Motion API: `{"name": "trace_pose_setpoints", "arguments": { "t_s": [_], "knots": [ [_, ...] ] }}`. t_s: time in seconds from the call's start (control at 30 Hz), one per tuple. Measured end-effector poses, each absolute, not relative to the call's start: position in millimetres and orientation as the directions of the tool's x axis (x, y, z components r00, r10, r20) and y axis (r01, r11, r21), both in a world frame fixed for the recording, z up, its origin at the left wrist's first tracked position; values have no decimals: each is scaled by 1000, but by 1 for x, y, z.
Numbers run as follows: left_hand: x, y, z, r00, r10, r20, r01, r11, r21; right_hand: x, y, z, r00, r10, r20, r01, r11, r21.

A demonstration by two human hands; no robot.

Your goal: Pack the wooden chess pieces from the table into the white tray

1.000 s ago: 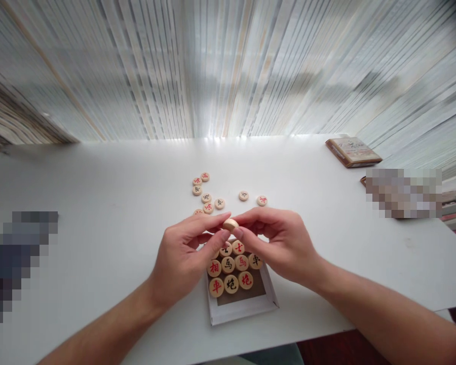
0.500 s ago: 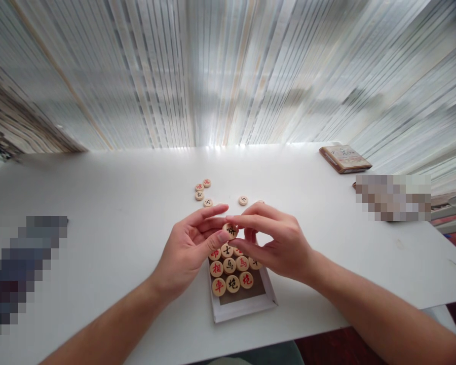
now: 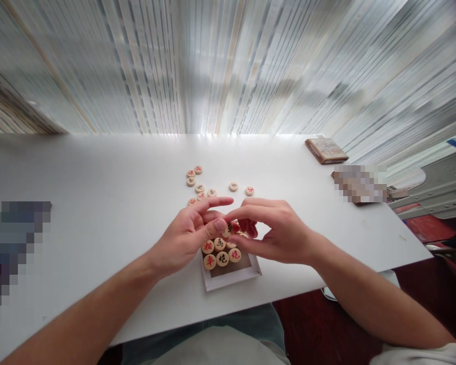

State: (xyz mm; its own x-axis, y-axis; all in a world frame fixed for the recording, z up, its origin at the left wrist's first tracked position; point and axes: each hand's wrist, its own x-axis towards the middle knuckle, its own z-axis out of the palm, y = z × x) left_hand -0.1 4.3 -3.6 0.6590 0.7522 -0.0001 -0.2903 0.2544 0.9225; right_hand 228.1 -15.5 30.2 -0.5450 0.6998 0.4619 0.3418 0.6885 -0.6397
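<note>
A round wooden piece with a black character [image 3: 228, 229] is held above the box between both hands. My left hand [image 3: 192, 232] pinches its left side with the thumb, the other fingers stretched out behind. Thumb and index finger of my right hand [image 3: 275, 230] close on its right side. Below lies a shallow white box [image 3: 233, 280] with rows of pieces in it, among them a red-marked piece [image 3: 210, 261], a black-marked piece [image 3: 222, 259] and another red one [image 3: 234, 254]. The hands hide the box's far part.
Several loose pieces lie beyond my hands on the white table [image 3: 129, 177], one of them [image 3: 233, 186] apart from the left cluster. A brown box [image 3: 327, 151] stands at the back right, beside a blurred object [image 3: 359, 183]. Another blurred object [image 3: 17, 243] is at the left.
The view has shifted, showing more of the near table edge and more loose pieces. The piece between my hands now shows a different character. Both hands remain together above the box.
</note>
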Motion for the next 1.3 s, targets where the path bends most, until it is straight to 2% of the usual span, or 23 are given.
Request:
{"name": "trace_pose_setpoints", "arguments": {
  "t_s": [0.1,0.2,0.4,0.63,0.8,0.9,1.03,1.3],
  "knots": [
    [2,0,-3,694,720,-4,-273,268,924,230,-29,31,-518,695,499,388,710,-588],
    [3,-2,-2,666,746,-10,-297,278,914,238,-43,34,-478,714,511,445,699,-560],
    [0,10,1,462,885,-66,-366,258,894,259,-65,24,-516,810,280,632,580,-514],
    [-1,10,-5,485,872,-71,-277,230,933,255,-75,3,-525,841,133,710,519,-476],
    [-1,10,-6,508,858,-77,-256,235,938,250,-77,3,-503,864,8,792,464,-397],
    [-1,10,-6,509,857,-79,-249,235,940,248,-79,3,-482,876,-13,826,449,-341],
    [-1,9,-4,471,881,-51,-239,183,954,247,-83,3,-475,880,-26,836,442,-324],
    [-3,11,4,273,962,-1,-302,87,949,246,-84,-1,-479,878,11,834,458,-308]
  ]
}}
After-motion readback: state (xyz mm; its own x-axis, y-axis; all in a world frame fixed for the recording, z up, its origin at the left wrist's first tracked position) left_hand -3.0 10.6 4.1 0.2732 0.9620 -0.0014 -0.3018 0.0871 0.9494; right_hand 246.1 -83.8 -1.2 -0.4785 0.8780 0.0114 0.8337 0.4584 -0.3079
